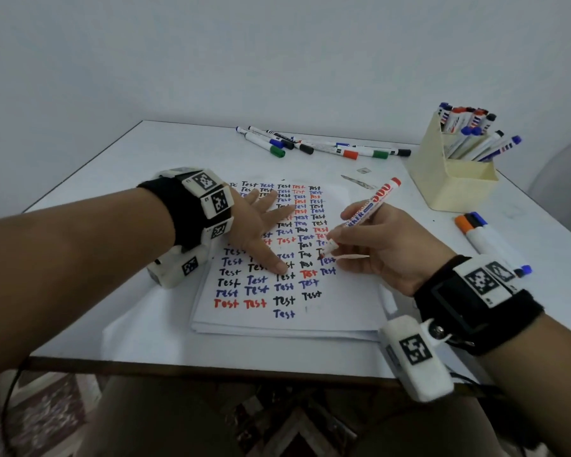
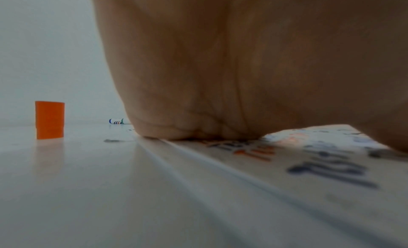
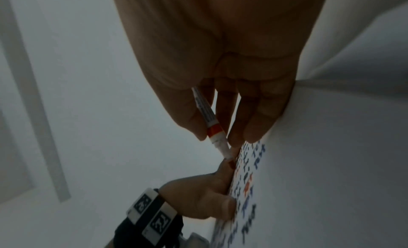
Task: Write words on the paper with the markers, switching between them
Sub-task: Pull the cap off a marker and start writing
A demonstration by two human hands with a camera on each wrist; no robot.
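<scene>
A stack of white paper (image 1: 343,311) lies in the middle of the table, covered with rows of "Test" in black, blue and red. My left hand (image 1: 261,225) lies flat on the paper with fingers spread, holding it down; in the left wrist view the palm (image 2: 220,77) rests on the sheet (image 2: 309,190). My right hand (image 1: 376,245) grips an uncapped red marker (image 1: 370,209), its tip touching the paper at the right column. The right wrist view shows the red marker (image 3: 212,128) pinched between thumb and fingers, tip on the paper (image 3: 331,164).
Several loose markers (image 1: 314,145) lie at the table's back. A cream box (image 1: 455,179) full of markers stands at the back right. More markers (image 1: 485,239) lie to the right of my right hand. An orange cap (image 2: 49,120) stands upright on the table, left of the paper.
</scene>
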